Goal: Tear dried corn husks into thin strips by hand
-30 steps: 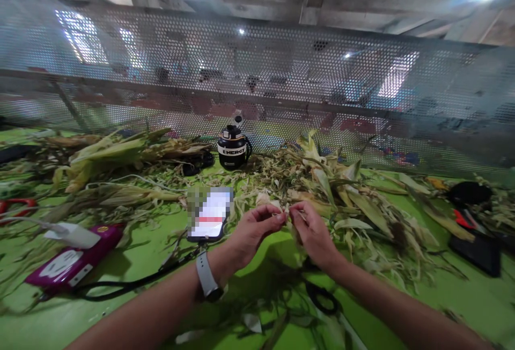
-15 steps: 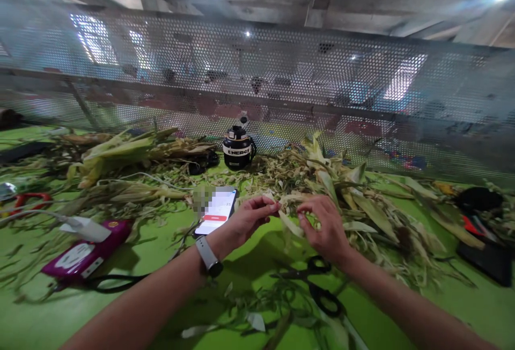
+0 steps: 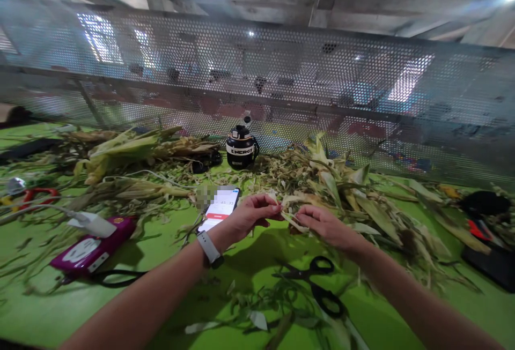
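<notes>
My left hand (image 3: 254,215) pinches a pale corn husk strip (image 3: 288,216) between thumb and fingertips, above the green table (image 3: 249,253). From the other side, my right hand (image 3: 325,225) has its thumb and fingers pressed together on the strip's right part. Black-handled scissors (image 3: 310,274) lie below my hands among green husk scraps (image 3: 261,303). Just left of my left hand is a phone (image 3: 219,208) with a lit screen. Behind and beside my right hand spreads a heap of dry corn husks (image 3: 372,205).
A black bottle (image 3: 240,149) stands near the perforated metal screen (image 3: 193,92). To the left are a purple power strip (image 3: 94,248) with a white charger (image 3: 94,223), red-handled scissors (image 3: 38,198) and another husk pile (image 3: 120,151). A dark flat object (image 3: 491,264) lies far right.
My right hand has moved slightly left toward my left hand, its fingers closing on the husk strip. My left hand keeps its pinch. The view has shifted a little.
</notes>
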The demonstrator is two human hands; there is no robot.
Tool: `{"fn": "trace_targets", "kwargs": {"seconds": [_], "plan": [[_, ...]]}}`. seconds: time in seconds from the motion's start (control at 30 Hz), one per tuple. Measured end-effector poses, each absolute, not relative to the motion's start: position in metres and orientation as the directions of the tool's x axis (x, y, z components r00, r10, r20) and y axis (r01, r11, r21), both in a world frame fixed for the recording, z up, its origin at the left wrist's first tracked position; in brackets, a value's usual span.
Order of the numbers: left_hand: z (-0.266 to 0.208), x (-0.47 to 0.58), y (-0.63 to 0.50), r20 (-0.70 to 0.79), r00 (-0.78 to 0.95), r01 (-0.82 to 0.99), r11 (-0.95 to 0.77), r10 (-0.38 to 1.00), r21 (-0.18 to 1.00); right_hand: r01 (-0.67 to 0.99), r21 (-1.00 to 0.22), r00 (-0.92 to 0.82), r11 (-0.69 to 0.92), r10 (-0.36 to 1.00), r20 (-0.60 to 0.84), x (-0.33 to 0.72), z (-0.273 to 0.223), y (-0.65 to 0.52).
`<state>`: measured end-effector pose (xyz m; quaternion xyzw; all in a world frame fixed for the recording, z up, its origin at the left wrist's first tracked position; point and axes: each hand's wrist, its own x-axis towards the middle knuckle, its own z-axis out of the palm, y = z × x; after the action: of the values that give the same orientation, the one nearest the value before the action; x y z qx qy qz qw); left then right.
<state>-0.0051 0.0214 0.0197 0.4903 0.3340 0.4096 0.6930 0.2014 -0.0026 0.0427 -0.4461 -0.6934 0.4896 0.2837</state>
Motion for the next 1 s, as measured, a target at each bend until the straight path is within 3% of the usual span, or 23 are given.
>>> {"fn": "trace_targets", "kwargs": {"seconds": [0.1, 0.23, 0.37, 0.5, 0.73, 1.0], "plan": [[0.023, -0.005, 0.020, -0.071, 0.438, -0.195, 0.172, 0.896, 0.966, 0.452, -0.865, -0.418, 0.220, 0.909, 0.013, 0.205, 0.047, -0.001], [0.024, -0.002, 0.019, -0.084, 0.405, -0.182, 0.170, 0.911, 0.969, 0.714, -0.478, -0.451, 0.511, 0.858, 0.244, 0.204, 0.051, -0.007], [0.022, 0.001, 0.018, -0.096, 0.396, -0.226, 0.198, 0.913, 0.954, 0.690, -0.213, -0.645, 0.692, 0.721, 0.254, 0.195, 0.046, -0.020], [0.019, 0.003, 0.018, -0.094, 0.385, -0.195, 0.181, 0.918, 0.964, 0.686, 0.005, -0.708, 0.728, 0.666, 0.234, 0.189, 0.045, -0.031], [0.007, 0.004, 0.020, -0.037, 0.492, -0.049, 0.070, 0.870, 0.996, 0.614, 0.184, -0.783, 0.768, 0.561, 0.269, 0.193, 0.055, -0.036], [0.013, 0.007, 0.013, -0.027, 0.564, -0.041, 0.061, 0.825, 0.997, 0.699, 0.085, -0.701, 0.710, 0.656, 0.280, 0.203, 0.049, -0.019]]}}
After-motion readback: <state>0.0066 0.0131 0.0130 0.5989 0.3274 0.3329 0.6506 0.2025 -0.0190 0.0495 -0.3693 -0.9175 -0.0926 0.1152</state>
